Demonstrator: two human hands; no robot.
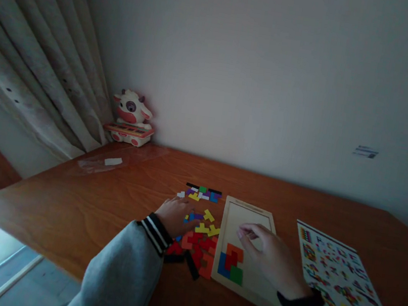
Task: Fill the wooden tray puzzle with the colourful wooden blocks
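Item: one shallow wooden tray (252, 214), set slightly askew on the brown tabletop (127, 203), mostly unfilled. Contents: a small cluster at its seven-o'clock corner, comprising an orange piece (237, 253), a red piece (229, 260), a blue piece (223, 268) and a green piece (236, 274), fitted edge to edge. Loose stock: flat coloured pieces (197, 251) heaped at nine o'clock of the tray, red and orange nearest the wearer, yellow pieces (209, 215) beyond; a further group (202, 189) at eleven o'clock, edged by black bars. Left hand (175, 216): fingers loosely spread, palm down over the loose stock, covering part of it. Right hand (266, 249): above the tray, at one o'clock of the fitted cluster, thumb and fingers drawn together; the view is dim and soft there, so whether a piece is pinched cannot be told. Printed sheet of figures (345, 286): flat at three o'clock of the tray. Cow toy with keyboard (131, 119): far off at ten o'clock. Stage, by judgement: an early one, building outward from the corner while the left hand sorts stock. Next move, by judgement: calls for a piece matching the cluster's stepped edge, turned to suit and laid flat against it.
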